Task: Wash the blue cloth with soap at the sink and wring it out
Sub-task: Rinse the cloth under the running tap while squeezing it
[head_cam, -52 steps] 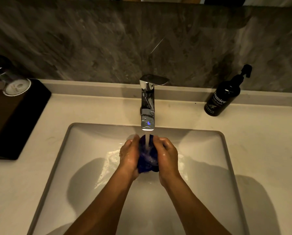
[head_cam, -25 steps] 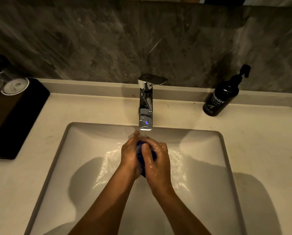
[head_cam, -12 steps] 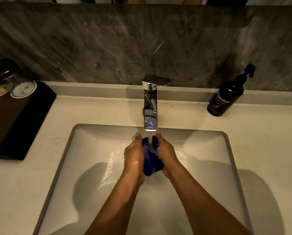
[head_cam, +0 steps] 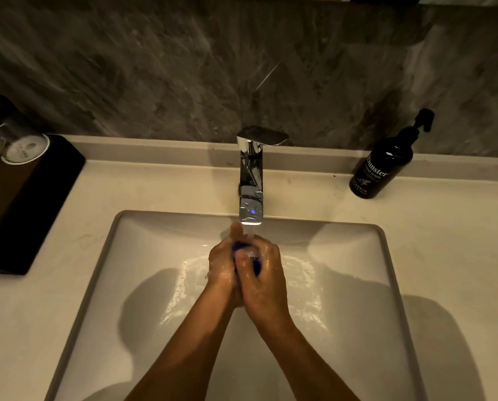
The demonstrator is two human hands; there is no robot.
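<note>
The blue cloth (head_cam: pixel 257 265) is bunched between both hands over the sink (head_cam: pixel 166 244), under the running faucet (head_cam: pixel 251 180). The left hand (head_cam: pixel 223 266) and right hand (head_cam: pixel 263 274) curl around it, seemingly soapy. On the desk (head_cam: pixel 444 241), a soap bottle (head_cam: pixel 382 166) stands right, a black tray (head_cam: pixel 30 204) left.
</note>
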